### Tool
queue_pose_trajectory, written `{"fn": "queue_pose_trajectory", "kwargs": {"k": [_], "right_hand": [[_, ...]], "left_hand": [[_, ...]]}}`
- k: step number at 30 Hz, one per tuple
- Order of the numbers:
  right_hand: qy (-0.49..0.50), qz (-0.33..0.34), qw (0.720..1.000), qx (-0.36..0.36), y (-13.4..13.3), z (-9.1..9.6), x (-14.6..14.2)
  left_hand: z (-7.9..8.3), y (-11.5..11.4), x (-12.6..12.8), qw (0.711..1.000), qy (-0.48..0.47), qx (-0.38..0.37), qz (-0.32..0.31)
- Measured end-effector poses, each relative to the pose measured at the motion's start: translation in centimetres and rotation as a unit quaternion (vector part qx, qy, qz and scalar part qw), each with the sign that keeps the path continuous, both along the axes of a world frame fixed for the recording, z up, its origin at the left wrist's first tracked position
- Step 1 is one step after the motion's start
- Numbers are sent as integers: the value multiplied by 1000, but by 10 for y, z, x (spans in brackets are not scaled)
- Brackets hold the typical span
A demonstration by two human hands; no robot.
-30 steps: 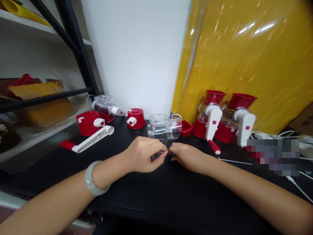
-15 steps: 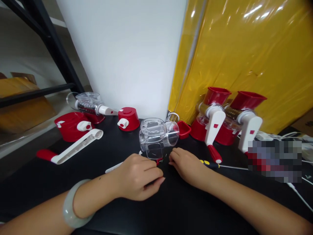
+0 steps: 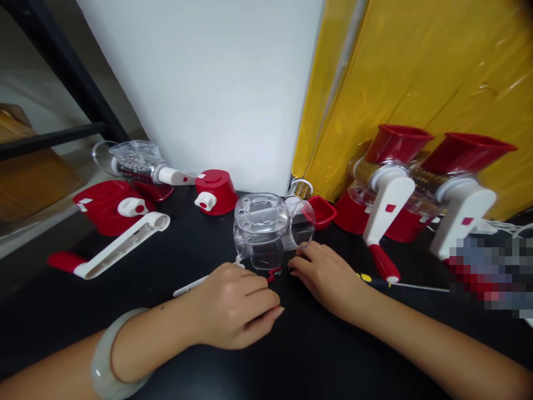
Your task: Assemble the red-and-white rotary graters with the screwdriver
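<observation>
While left hand (image 3: 233,308), right hand (image 3: 322,278) curl near red part (image 3: 272,275), cannot tell how closed or whether holding.

A black worktop (image 3: 328,355) fills the lower frame. Behind it, a plain white panel (image 3: 200,83) rises through the upper middle, meeting a yellow, plastic-wrapped surface (image 3: 437,66) at upper right, softly glinting. A slanting black metal frame (image 3: 69,69) crosses the upper left, before a shadowy grey recess.
</observation>
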State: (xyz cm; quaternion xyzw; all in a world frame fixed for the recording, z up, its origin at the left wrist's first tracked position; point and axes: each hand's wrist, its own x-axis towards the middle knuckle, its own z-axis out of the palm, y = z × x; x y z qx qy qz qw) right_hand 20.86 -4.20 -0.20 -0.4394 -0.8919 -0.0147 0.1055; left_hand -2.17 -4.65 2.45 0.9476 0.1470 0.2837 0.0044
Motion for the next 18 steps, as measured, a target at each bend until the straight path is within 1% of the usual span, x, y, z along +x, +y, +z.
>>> {"fn": "queue_pose_trajectory", "kwargs": {"k": [6,9,12,15,18], "right_hand": [[-10,-23,1000,-17,-1,2,1],[-17,-11,1000,1,-3,0,1],[-12,9,999,29,-6,-1,1],[34,30,998,41,-12,1,-1],[116,53,991,36,-20,4,-4]], "left_hand": [[-2,2,0,1000,13,-8,17],[-2,3,0,999,22,-3,40],[-6,4,0,997,37,-7,64],[-11,4,-1,996,41,-5,84],[-13,3,-1,995,30,7,91]]}}
